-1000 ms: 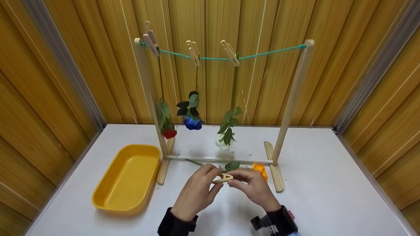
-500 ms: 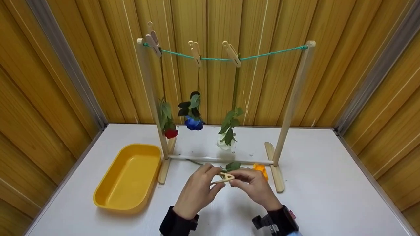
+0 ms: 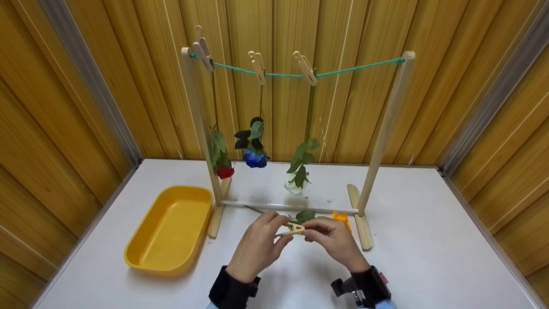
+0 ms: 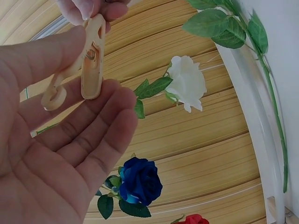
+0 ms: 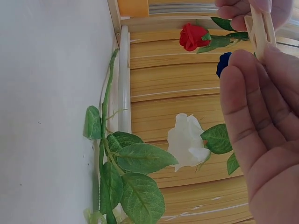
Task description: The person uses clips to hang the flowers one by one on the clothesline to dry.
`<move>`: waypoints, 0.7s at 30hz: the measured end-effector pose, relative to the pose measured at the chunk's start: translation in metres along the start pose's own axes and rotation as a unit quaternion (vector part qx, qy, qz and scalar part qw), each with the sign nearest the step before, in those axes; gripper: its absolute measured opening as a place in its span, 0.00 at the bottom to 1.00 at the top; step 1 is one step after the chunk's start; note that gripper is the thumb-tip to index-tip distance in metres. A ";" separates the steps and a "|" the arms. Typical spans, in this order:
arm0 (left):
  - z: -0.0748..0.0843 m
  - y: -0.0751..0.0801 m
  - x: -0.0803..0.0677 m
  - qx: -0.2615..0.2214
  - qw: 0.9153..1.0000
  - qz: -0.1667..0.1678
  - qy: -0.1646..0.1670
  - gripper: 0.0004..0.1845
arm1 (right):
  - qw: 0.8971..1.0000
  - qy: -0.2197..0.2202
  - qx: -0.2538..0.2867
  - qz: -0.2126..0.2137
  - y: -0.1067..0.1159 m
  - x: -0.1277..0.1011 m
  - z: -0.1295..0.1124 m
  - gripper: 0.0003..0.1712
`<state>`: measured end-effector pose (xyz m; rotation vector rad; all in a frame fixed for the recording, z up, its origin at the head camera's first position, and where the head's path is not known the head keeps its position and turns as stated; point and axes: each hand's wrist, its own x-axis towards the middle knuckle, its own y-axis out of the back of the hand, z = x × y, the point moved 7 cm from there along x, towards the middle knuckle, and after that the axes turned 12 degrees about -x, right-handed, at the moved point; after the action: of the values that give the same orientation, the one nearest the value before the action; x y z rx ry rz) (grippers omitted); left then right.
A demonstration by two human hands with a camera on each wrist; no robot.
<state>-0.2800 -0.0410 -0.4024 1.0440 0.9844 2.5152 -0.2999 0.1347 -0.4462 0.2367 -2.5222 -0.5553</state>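
My left hand (image 3: 257, 249) pinches a beige plastic clothespin (image 3: 296, 228) between thumb and fingers, at its hooked handle end in the left wrist view. At its other end, the thumb and fingertips of my right hand (image 3: 336, 244) hold the same clothespin (image 5: 260, 35). Just beyond the hands, an orange flower (image 3: 342, 218) lies on the table with its green stem (image 5: 103, 140) and leaves; the hands partly cover it. Behind hang a red rose (image 3: 225, 172), a blue rose (image 3: 256, 159) and a white rose (image 3: 296, 183), heads down.
A wooden frame (image 3: 388, 128) stands on the white table (image 3: 429, 240). Its green cord (image 3: 360, 67) carries 3 clothespins gripping the stems. A yellow tub (image 3: 169, 231) sits left of the frame. Wood-patterned walls (image 3: 343, 34) enclose the table.
The head view has shifted slightly, moving the scene a little to the right. Both hands keep their hold on the clothespin, with little visible movement.
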 end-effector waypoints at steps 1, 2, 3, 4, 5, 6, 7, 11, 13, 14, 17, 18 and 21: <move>-0.001 0.001 0.000 0.001 1.000 0.000 0.002 0.14 | 1.000 -0.001 0.001 0.001 0.000 0.000 0.000 0.08; -0.001 0.002 0.001 0.001 1.000 0.001 0.005 0.13 | 1.000 -0.003 0.001 0.003 0.001 0.000 0.001 0.08; -0.002 0.003 0.001 0.002 1.000 0.001 0.008 0.13 | 1.000 -0.005 0.000 0.005 0.002 0.000 0.002 0.08; -0.003 0.004 0.001 0.003 1.000 0.003 0.011 0.13 | 1.000 -0.006 -0.002 0.007 0.002 0.000 0.002 0.08; -0.004 0.005 0.001 0.003 1.000 0.004 0.014 0.13 | 1.000 -0.007 -0.006 0.010 0.003 0.000 0.003 0.08; -0.004 0.006 0.001 0.004 1.000 0.006 0.016 0.14 | 1.000 -0.008 -0.010 0.014 0.005 0.000 0.003 0.08; -0.005 0.007 0.001 0.004 1.000 0.010 0.018 0.14 | 1.000 -0.009 -0.019 0.018 0.006 0.000 0.004 0.08; -0.008 0.013 0.000 0.003 1.000 0.024 0.020 0.15 | 0.995 -0.014 -0.085 0.041 0.011 0.000 0.008 0.07; -0.009 0.015 -0.001 0.004 0.999 0.029 0.020 0.16 | 0.989 -0.017 -0.135 0.055 0.013 0.000 0.012 0.06; -0.010 0.015 -0.001 0.004 0.999 0.032 0.021 0.16 | 0.985 -0.016 -0.161 0.062 0.014 0.001 0.014 0.06; -0.011 0.018 -0.001 0.006 0.999 0.038 0.023 0.16 | 0.971 -0.007 -0.227 0.076 0.015 0.003 0.019 0.08; -0.012 0.018 -0.001 0.008 0.999 0.039 0.024 0.16 | 0.967 -0.005 -0.241 0.076 0.014 0.004 0.020 0.09; -0.013 0.019 0.000 0.009 0.999 0.038 0.028 0.16 | 0.959 -0.004 -0.275 0.064 0.012 0.009 0.025 0.10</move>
<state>-0.2884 -0.0616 -0.3961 1.0400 1.0023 2.6161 -0.3220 0.1512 -0.4560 -0.1349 -2.2591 -1.1690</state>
